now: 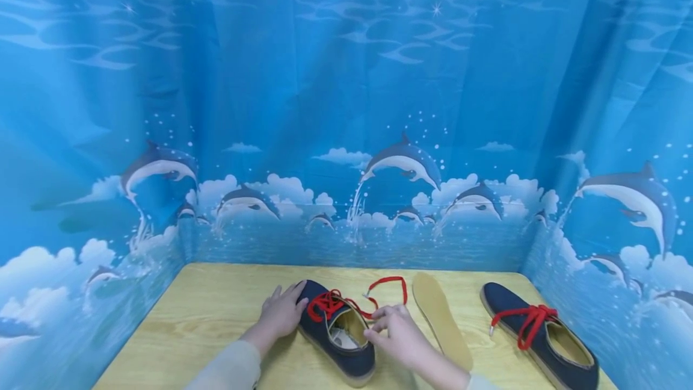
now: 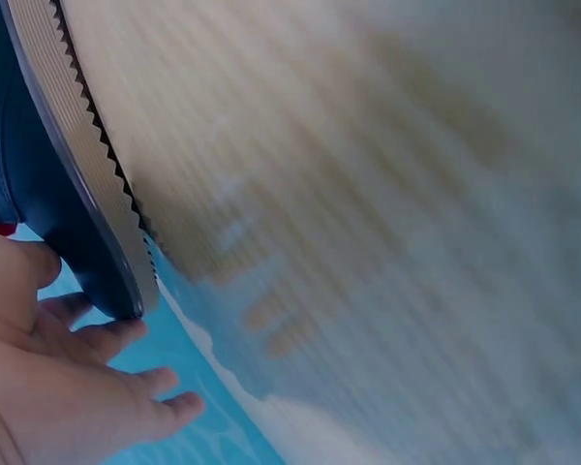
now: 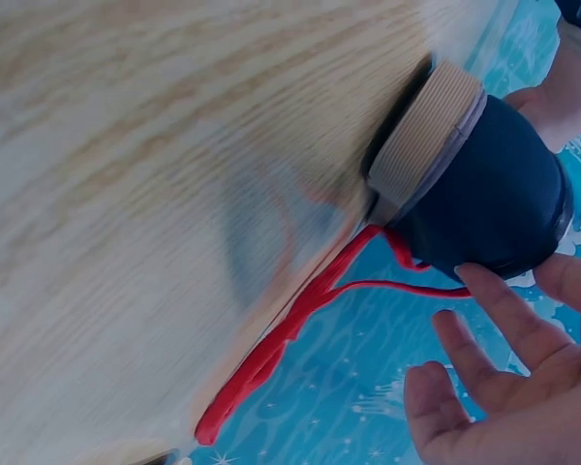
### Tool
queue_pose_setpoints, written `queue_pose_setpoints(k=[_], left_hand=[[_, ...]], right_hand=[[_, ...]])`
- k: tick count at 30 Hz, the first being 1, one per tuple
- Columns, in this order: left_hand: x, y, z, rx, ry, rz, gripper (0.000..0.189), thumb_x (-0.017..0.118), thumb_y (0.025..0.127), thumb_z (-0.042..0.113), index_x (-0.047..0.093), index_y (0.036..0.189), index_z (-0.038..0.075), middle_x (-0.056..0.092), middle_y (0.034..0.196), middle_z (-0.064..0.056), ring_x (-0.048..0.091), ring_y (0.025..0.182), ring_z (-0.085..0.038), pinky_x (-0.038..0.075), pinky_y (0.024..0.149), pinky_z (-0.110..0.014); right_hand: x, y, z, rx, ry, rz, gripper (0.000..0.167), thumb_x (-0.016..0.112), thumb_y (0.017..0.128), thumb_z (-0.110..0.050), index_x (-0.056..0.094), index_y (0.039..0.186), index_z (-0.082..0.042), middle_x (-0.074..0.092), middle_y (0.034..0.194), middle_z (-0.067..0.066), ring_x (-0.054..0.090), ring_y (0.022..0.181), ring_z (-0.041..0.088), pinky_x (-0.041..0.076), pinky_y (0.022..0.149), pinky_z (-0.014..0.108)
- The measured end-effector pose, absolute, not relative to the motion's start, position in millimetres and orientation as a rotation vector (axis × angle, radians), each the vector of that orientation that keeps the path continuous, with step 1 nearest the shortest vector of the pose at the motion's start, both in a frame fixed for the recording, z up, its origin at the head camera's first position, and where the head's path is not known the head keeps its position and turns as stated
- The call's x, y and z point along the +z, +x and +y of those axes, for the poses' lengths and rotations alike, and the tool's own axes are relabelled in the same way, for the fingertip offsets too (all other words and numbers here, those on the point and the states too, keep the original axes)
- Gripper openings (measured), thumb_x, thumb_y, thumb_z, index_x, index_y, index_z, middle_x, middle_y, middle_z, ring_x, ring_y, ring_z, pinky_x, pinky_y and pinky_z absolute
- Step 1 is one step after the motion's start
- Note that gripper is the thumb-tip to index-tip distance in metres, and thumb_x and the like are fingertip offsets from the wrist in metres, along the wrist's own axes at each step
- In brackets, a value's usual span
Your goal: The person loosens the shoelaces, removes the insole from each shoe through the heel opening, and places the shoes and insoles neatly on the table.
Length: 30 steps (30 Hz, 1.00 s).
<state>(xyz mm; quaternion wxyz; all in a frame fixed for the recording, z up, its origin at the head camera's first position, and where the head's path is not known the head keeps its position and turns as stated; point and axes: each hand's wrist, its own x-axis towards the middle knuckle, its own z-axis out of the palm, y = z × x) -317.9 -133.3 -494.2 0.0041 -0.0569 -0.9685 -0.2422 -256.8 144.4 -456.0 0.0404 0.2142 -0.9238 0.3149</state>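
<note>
A navy shoe [image 1: 346, 351] with a red lace [image 1: 325, 303] lies in the middle of the table, toe pointing away and to the left. My left hand [image 1: 284, 312] holds its toe, thumb on top and fingers round the front, as the left wrist view [image 2: 68, 358] shows. At the collar, my right hand [image 1: 397, 333] touches the rim with thumb and index fingertip, the other fingers loosely bent. In the right wrist view the heel [image 3: 494, 194] stands just beyond these fingertips. A loose end of the red lace [image 3: 261, 373] trails across the table beside the shoe.
A tan insole [image 1: 441, 318] lies flat to the right of my right hand. Farther right stands a second navy shoe [image 1: 574, 372] with its red lace tied in a bow. A blue dolphin-print curtain [image 1: 346, 107] encloses the wooden table [image 1: 216, 306] at the back and sides.
</note>
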Motion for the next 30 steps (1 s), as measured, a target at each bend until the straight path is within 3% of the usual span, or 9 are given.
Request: queue_pose_setpoints(k=[16,30], left_hand=[[-502,-337,-123,-0.894,-0.265,-2.933,0.048,0.054,0.104,0.027,0.05,0.149,0.011,0.052,0.146,-0.019,0.028,0.141,-0.055,0.024,0.111,-0.07],[-499,-346,-105,-0.906,-0.304,-2.913,0.042,0.058,0.102,0.024,0.058,0.142,0.012,0.058,0.141,-0.015,0.035,0.139,-0.051,0.028,0.111,-0.068]], right_hand=[[-456,-243,134,0.828,0.633,-2.826,0.022,0.077,0.086,-0.034,0.073,0.069,-0.02,0.069,0.11,0.001,0.053,0.107,0.028,0.05,0.091,0.056],[-449,-236,130,0.548,0.715,-2.808,0.03,0.077,0.086,-0.04,0.072,0.064,-0.021,0.063,0.088,-0.009,0.051,0.087,0.017,0.047,0.074,0.036]])
